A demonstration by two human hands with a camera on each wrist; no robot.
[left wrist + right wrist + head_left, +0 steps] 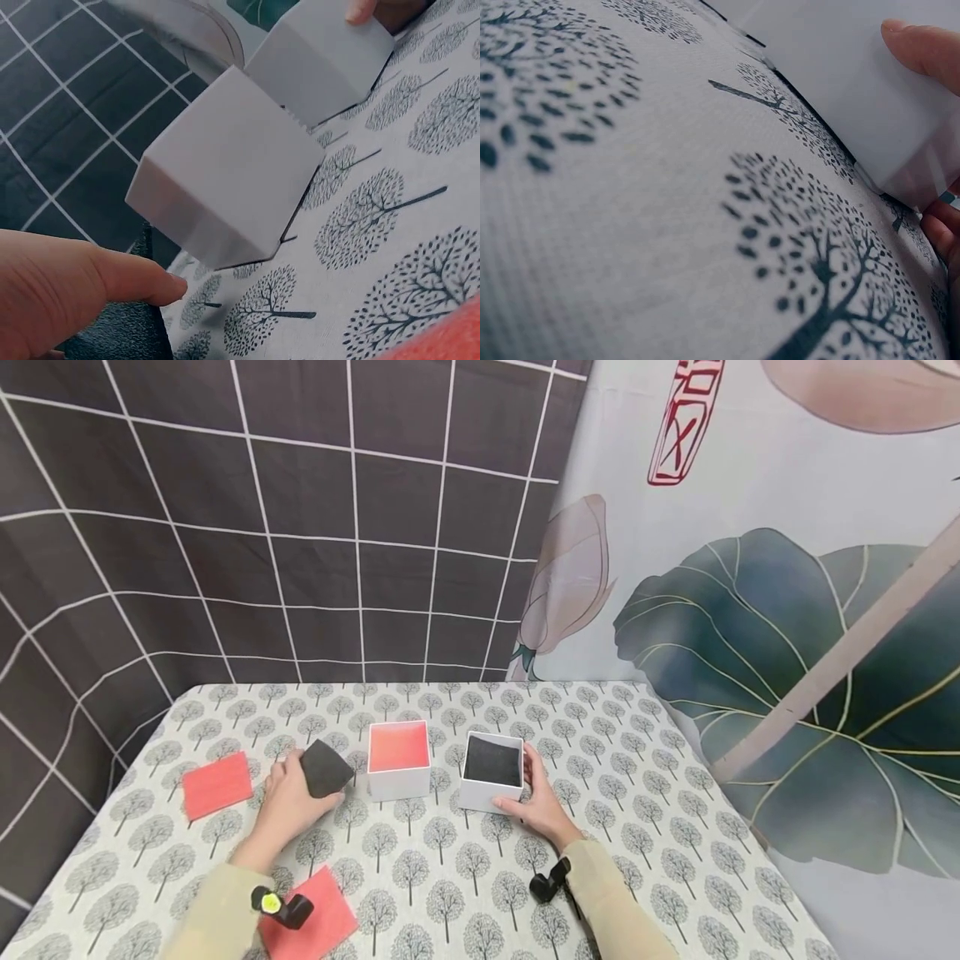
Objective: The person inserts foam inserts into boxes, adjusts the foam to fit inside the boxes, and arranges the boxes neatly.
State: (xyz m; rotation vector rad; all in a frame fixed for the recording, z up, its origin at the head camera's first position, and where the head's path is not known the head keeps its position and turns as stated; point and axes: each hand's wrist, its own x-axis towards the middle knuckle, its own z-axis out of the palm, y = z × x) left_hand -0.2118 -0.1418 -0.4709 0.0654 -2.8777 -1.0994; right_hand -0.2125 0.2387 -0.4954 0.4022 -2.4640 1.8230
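My left hand (287, 797) holds a flat black square (327, 768) between its thumb and fingers, above the patterned cloth. In the left wrist view the black square (120, 330) shows partly, under the thumb. My right hand (542, 802) grips a white box (487, 795) at its right side, thumb on the front wall and fingers behind the right wall. Inside that box lies a black piece (492, 760). To its left stands a second white box (400, 783) with a red piece (398, 747) inside. Both boxes are open at the top.
One red square (217, 785) lies flat left of my left hand. Another red square (318, 914) is near the front, partly behind my left wrist camera. The table has a tree-patterned cloth (450, 877), with a dark gridded curtain (315, 568) behind it.
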